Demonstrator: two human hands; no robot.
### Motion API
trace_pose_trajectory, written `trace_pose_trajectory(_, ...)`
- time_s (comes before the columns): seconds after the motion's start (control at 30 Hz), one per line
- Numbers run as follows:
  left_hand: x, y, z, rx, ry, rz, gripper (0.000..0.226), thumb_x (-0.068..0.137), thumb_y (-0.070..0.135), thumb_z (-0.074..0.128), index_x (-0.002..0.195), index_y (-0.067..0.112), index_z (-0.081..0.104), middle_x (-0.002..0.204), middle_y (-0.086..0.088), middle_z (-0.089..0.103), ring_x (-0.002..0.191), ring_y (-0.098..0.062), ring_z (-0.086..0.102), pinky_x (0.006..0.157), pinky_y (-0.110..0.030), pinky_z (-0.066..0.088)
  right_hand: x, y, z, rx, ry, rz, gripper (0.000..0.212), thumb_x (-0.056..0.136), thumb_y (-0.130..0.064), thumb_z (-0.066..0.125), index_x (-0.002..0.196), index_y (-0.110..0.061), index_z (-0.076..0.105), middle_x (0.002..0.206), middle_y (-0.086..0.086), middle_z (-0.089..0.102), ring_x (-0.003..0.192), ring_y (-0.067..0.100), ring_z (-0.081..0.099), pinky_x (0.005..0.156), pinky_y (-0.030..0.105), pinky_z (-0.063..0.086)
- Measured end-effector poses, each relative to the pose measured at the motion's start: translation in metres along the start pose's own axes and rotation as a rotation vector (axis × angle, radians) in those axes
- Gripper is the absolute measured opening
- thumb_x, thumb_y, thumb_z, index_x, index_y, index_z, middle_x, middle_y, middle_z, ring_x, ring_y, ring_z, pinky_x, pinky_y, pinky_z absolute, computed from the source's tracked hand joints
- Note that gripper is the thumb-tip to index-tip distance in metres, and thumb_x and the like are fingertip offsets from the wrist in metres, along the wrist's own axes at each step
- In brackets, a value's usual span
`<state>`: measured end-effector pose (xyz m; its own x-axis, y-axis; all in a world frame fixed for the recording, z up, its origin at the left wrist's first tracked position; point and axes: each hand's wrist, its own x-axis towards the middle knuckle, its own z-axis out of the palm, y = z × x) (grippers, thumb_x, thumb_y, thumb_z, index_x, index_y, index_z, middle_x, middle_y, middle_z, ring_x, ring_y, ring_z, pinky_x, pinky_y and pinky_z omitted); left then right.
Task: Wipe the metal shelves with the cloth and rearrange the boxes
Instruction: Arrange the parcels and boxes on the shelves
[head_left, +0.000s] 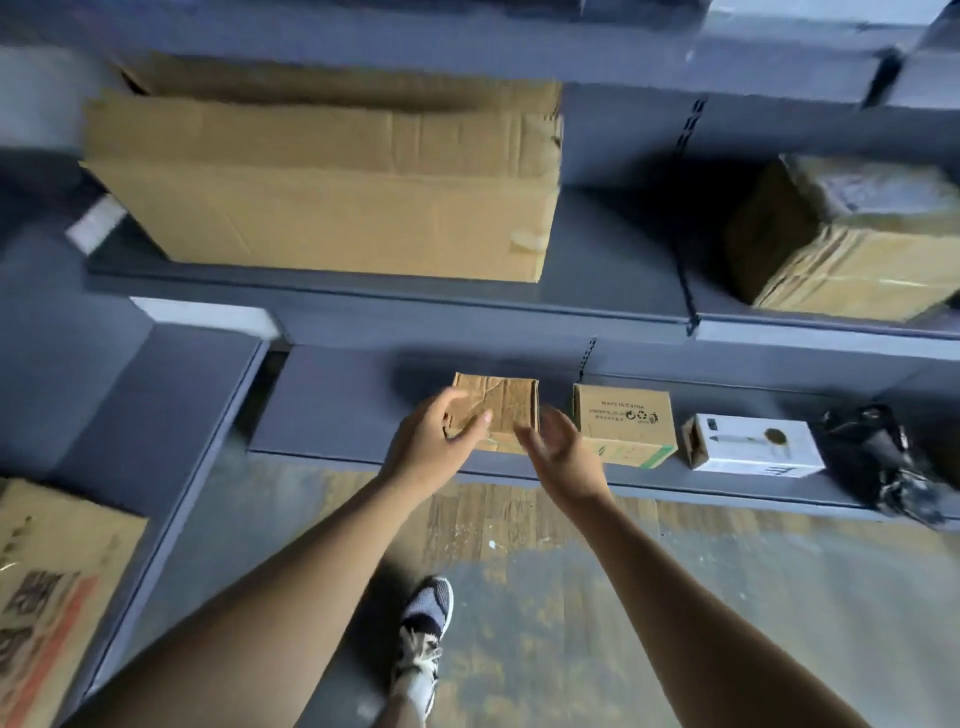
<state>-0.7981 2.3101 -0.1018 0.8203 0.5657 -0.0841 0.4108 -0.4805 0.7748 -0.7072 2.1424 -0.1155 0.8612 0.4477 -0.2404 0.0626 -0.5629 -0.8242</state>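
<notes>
Both forearms reach from 6 o'clock toward the lower shelf (337, 415). Left hand (434, 444) lies against the left side of the worn cardboard box (506, 408), fingers loosely curved, thumb across its front; a firm grip cannot be confirmed. Right hand (563, 452) is spread, palm inward, just beside the box's right side, holding nothing. At 3 o'clock of this box stand a printed box (623, 426), a white box (753, 447) and a black bag (878, 452). At 11 o'clock, a large carton (322, 197) occupies the upper shelf (613, 270).
</notes>
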Motion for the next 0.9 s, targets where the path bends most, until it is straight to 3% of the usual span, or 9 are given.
trace_pose_trajectory(0.07,-0.032,0.062,-0.043,-0.061,0.060,0.010,0.046,0.089,0.055,0.065,0.124,0.024,0.062,0.119,0.003,0.070,0.108,-0.016,0.065,0.090,-0.031,0.051,-0.041,-0.058,-0.040,0.046,0.029,-0.038,0.076,0.084,-0.071,0.058,0.139,-0.018,0.058,0.133,0.003,0.067,0.125,0.018,0.062,0.102,0.035,0.050)
trace_pose_trajectory(0.13,-0.053,0.127,-0.091,-0.138,0.125,0.025,0.046,0.090,0.049,0.068,0.125,0.021,0.062,0.117,0.000,0.069,0.107,-0.017,0.065,0.090,-0.029,0.050,-0.073,-0.121,-0.083,0.079,0.086,-0.118,0.064,0.089,-0.062,0.064,0.135,-0.017,0.060,0.130,0.001,0.068,0.123,0.017,0.062,0.098,0.030,0.048)
trace_pose_trajectory(0.23,-0.075,0.216,-0.159,-0.206,0.237,0.137,0.059,0.081,0.062,0.065,0.125,0.023,0.060,0.117,0.001,0.069,0.107,-0.015,0.064,0.091,-0.028,0.048,-0.112,-0.211,-0.143,0.151,0.153,-0.220,0.054,0.093,-0.048,0.067,0.137,-0.018,0.058,0.128,0.000,0.067,0.119,0.016,0.063,0.094,0.029,0.048)
trace_pose_trajectory(0.3,-0.078,0.277,-0.208,-0.216,0.296,0.230,0.050,0.087,0.056,0.066,0.127,0.025,0.058,0.120,0.005,0.067,0.111,-0.012,0.061,0.092,-0.024,0.044,-0.126,-0.279,-0.184,0.225,0.189,-0.323,0.053,0.093,-0.045,0.068,0.138,-0.017,0.057,0.129,-0.004,0.065,0.121,0.015,0.062,0.099,0.035,0.051)
trace_pose_trajectory(0.37,-0.080,0.332,-0.253,-0.249,0.323,0.322,0.049,0.088,0.054,0.066,0.128,0.027,0.057,0.121,0.007,0.065,0.112,-0.011,0.061,0.094,-0.026,0.046,-0.138,-0.342,-0.219,0.258,0.237,-0.439,0.052,0.093,-0.043,0.068,0.137,-0.017,0.058,0.129,-0.005,0.064,0.120,0.013,0.062,0.104,0.033,0.048)
trace_pose_trajectory(0.5,-0.088,0.417,-0.331,-0.299,0.414,0.515,0.067,0.073,0.073,0.054,0.125,0.031,0.055,0.121,0.009,0.064,0.109,-0.010,0.062,0.094,-0.029,0.049,-0.165,-0.451,-0.276,0.323,0.319,-0.683,0.051,0.094,-0.042,0.068,0.138,-0.019,0.057,0.132,-0.002,0.064,0.121,0.012,0.061,0.105,0.028,0.046)
trace_pose_trajectory(0.67,-0.100,0.464,-0.397,-0.264,0.509,0.662,0.070,0.073,0.073,0.052,0.128,0.030,0.056,0.122,0.009,0.065,0.109,-0.009,0.063,0.094,-0.029,0.047,-0.188,-0.530,-0.312,0.330,0.366,-0.888,0.055,0.090,-0.053,0.069,0.136,-0.024,0.057,0.132,-0.006,0.064,0.121,0.011,0.061,0.107,0.035,0.047)
trace_pose_trajectory(0.77,-0.100,0.460,-0.415,-0.268,0.520,0.685,0.063,0.076,0.070,0.056,0.127,0.032,0.055,0.122,0.012,0.064,0.111,-0.006,0.061,0.094,-0.029,0.047,-0.192,-0.546,-0.310,0.336,0.393,-0.901,0.051,0.092,-0.042,0.071,0.136,-0.021,0.057,0.130,-0.004,0.064,0.118,0.014,0.063,0.107,0.039,0.049)
trace_pose_trajectory(0.9,-0.087,0.429,-0.439,-0.265,0.566,0.641,0.052,0.082,0.061,0.062,0.124,0.031,0.057,0.121,0.015,0.063,0.109,-0.004,0.060,0.089,-0.026,0.046,-0.180,-0.553,-0.284,0.284,0.359,-0.906,0.049,0.091,-0.045,0.071,0.134,-0.025,0.058,0.129,-0.007,0.064,0.120,0.012,0.063,0.108,0.040,0.048)
